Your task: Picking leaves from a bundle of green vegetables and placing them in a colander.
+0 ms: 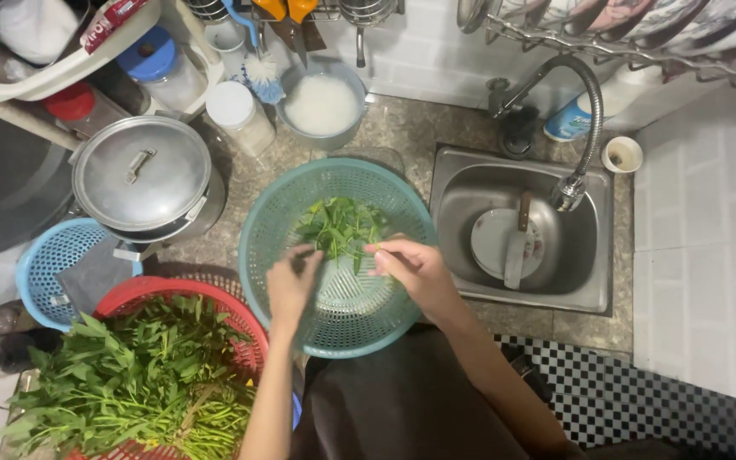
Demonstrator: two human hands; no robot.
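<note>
Both hands work over the round teal plastic colander point(338, 255) on the speckled stone bench point(402, 128). The left hand point(291, 285) has its fingers pinched shut on a thin green stem, and the right hand point(411, 268) nips the same sprig of leafy greens point(342, 226) just beyond the fingertips, above the small heap already lying in the colander. A clean job likely calls for short pinches near the leaf joint, letting pieces drop straight down. Below and left of the left hand, a red plastic basket point(134, 294) holds the big unpicked bunch. Well beyond the right hand, by the steel tap, stands a white and blue bottle point(568, 123); its label is too small to describe.
</note>
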